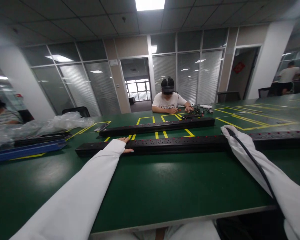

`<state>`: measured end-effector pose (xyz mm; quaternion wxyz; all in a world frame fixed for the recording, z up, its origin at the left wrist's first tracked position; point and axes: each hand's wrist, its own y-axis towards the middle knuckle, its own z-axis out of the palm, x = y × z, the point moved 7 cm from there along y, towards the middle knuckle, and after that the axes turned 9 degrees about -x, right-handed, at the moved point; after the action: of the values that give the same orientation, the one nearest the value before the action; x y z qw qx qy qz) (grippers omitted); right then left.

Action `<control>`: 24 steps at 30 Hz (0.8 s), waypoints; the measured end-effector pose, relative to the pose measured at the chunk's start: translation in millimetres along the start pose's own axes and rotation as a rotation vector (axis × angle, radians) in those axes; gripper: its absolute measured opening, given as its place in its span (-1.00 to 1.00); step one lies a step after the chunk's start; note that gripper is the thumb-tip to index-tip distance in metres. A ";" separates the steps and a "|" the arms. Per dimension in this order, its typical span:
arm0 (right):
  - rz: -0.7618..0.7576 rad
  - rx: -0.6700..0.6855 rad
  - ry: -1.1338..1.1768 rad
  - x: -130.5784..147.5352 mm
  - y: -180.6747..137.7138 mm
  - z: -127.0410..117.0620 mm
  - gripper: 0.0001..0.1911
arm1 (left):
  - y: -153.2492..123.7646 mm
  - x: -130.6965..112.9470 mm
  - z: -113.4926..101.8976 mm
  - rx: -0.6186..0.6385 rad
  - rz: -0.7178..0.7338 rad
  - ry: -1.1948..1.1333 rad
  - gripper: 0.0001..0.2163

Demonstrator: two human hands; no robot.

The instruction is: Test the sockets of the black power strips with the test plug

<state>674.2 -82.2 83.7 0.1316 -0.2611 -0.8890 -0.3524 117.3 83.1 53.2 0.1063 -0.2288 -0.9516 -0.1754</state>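
Observation:
A long black power strip with a row of sockets and small red dots lies across the table in front of me. My left hand grips it left of its middle, fingers over the top and thumb on the near side. My right sleeve reaches over the strip farther right; the hand itself is hidden, so its fingers do not show. Black socket strip continues right of that sleeve; whether it is the same piece is covered. A black cable runs along my right sleeve. Behind lies a second black power strip, roughly parallel.
The green table bears yellow tape outlines. Clear plastic wrapping and a blue channel-shaped piece lie at left. Opposite sits a person wearing a headset, near small dark parts and cables. Other people are at far left and right.

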 end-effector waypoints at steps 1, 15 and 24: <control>-0.011 -0.016 0.009 0.9 1.4 2.1 -0.38 | 7.5 0.9 2.1 0.000 -0.006 0.005 -0.31; 0.030 -0.287 -0.105 -7.1 57.2 53.6 -0.42 | 70.7 -7.4 25.8 0.033 -0.090 0.024 -0.35; 0.150 -0.275 -0.186 -5.2 88.8 74.4 -0.35 | 88.9 -22.6 23.6 0.029 -0.118 0.001 -0.25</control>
<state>724.3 22.3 77.7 0.0378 -0.3735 -0.8189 -0.4340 176.2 157.3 50.6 0.0997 -0.1706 -0.9658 -0.1679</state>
